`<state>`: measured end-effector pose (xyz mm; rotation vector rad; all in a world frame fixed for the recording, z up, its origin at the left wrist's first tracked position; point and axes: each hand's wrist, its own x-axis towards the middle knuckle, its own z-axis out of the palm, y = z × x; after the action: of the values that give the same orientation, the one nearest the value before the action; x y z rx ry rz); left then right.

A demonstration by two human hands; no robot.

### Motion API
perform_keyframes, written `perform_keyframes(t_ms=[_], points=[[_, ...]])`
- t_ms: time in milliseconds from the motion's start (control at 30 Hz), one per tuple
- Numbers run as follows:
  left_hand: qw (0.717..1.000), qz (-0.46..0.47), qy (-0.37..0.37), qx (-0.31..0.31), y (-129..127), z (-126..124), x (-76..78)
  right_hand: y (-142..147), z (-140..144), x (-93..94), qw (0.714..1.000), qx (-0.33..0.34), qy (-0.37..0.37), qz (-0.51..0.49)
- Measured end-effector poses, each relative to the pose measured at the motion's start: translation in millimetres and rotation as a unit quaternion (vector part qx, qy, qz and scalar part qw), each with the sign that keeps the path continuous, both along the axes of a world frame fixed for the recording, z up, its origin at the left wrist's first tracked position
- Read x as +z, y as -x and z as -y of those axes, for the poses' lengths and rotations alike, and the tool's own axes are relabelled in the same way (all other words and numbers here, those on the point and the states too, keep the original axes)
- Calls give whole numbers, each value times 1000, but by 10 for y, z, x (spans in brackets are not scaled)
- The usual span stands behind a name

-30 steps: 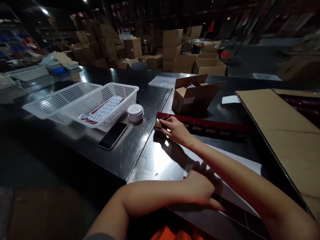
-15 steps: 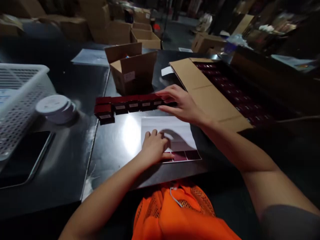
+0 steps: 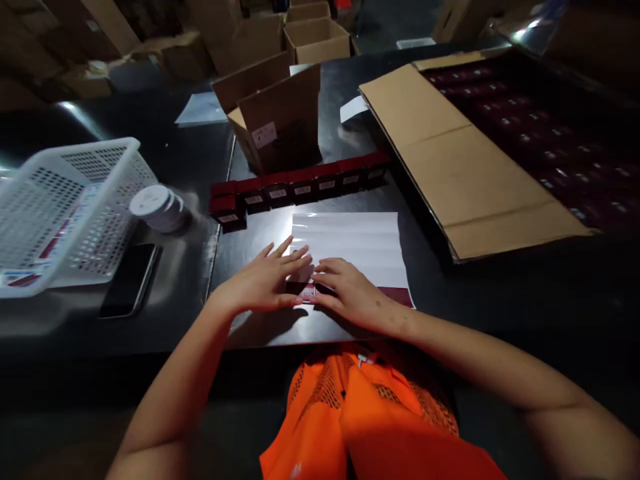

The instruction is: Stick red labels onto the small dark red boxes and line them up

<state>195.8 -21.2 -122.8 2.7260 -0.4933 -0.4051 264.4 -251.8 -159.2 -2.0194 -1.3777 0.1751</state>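
A white mesh basket (image 3: 65, 207) at the left of the dark bench (image 3: 175, 320) holds red-and-white printed sheets, and a second basket seems nested under it. Behind the row of dark red boxes (image 3: 300, 187) stands an open cardboard box (image 3: 283, 123); what lies inside it cannot be made out. To the right, a large flat carton (image 3: 525, 127) with its flap (image 3: 465, 167) folded out is filled with rows of dark red boxes like those in the row. The left hand (image 3: 265, 283) lies flat with fingers spread on the near edge of a white sheet (image 3: 355, 243), holding nothing; the right hand (image 3: 350, 293) rests beside it, fingertips curled onto a small dark red label on that sheet, whether pinched or only pressed I cannot tell. A white tape roll (image 3: 157, 207) and a phone (image 3: 129, 280) lie by the basket. More cartons crowd the dim room beyond.
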Motion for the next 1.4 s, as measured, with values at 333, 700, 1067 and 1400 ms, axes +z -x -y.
perform_keyframes(t_ms=[333,700,1067,1400], points=[[990,86,32,103,113,174,-457,-206,55,-84,998,3,41,-43],[967,219,118,54,-399,613,-667,-527,589,-270,996,-45,12,71],[945,263,175,87,-325,617,-796,-287,530,-296,975,-127,-103,147],[957,239,155,52,-317,512,-774,-59,536,-77,977,-149,-151,4]])
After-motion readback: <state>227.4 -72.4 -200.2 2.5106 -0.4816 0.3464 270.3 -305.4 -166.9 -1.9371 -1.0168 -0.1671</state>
